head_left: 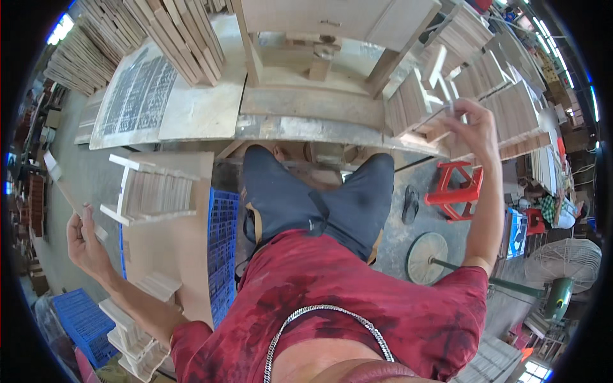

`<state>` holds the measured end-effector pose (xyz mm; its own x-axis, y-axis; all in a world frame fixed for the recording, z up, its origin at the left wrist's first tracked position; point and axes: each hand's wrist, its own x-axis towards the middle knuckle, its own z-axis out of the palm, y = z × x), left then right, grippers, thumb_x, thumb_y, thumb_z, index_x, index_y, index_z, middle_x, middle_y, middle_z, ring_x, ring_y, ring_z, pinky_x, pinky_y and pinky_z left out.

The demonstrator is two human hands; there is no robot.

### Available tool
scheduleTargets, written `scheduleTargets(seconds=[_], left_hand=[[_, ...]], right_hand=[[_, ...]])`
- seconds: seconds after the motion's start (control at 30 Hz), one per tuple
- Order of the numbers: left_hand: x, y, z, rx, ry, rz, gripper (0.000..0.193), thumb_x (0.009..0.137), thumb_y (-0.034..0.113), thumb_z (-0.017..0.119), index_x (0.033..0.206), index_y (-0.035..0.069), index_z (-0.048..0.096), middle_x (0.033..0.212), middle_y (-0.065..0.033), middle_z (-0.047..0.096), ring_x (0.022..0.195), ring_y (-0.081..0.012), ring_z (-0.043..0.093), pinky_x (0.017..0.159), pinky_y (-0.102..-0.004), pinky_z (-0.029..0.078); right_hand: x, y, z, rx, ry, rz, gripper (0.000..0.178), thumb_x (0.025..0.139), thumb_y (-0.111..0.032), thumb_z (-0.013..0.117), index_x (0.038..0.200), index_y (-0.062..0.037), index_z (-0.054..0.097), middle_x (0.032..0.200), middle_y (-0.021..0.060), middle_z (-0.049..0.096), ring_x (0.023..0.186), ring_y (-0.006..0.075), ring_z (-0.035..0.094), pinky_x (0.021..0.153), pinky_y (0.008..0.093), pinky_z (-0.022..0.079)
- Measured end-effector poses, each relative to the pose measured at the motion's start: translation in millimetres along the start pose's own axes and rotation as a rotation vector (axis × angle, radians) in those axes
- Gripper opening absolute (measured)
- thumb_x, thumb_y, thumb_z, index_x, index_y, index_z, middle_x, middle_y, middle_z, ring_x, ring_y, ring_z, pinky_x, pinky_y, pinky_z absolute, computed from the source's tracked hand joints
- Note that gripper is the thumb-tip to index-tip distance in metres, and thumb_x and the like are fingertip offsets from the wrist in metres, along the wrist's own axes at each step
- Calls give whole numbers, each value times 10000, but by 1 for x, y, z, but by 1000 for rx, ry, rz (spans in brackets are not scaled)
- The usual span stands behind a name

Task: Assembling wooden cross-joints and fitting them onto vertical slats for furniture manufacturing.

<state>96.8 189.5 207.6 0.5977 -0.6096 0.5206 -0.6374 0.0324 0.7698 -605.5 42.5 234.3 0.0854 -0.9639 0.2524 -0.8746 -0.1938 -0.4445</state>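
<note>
At the far left, my left hand is closed on a thin pale wooden slat, with fingers and thumb pinched about it. The slat slants up and away, its far end wider and whiter. Beside it, a stack of slats sits between white-edged end pieces on a brown board. On the right, my right hand is raised over the bench with its fingers curled into a pinch. Its fingertips are by stacked wooden slats with pale pieces on top; what they hold, if anything, is too small to make out.
Before my knees runs a worn wooden bench with a wooden cabinet frame. Blue crates stand at my left. A red stool, a slipper and a standing fan are at right. A person sits farther off.
</note>
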Motion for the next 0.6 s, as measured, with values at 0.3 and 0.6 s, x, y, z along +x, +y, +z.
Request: scheduleTargets(seconds=[0.3,0.6], left_hand=[[-131,109,210,-454,-1109,307,210,799,156,834,947,30,754,786,-81,686,737,-165,633,685,-308,489],[-134,98,294,-482,-1441,-180,219,895,243,780,930,28,764,777,-17,724,749,-60,625,666,-235,477]], right_hand=[[-41,-78,210,1063,-421,210,242,868,-102,796,1054,11,691,772,16,671,713,72,629,647,238,499],[-51,-84,215,1265,-392,277,266,838,-64,817,1063,6,693,801,32,693,749,94,650,651,257,510]])
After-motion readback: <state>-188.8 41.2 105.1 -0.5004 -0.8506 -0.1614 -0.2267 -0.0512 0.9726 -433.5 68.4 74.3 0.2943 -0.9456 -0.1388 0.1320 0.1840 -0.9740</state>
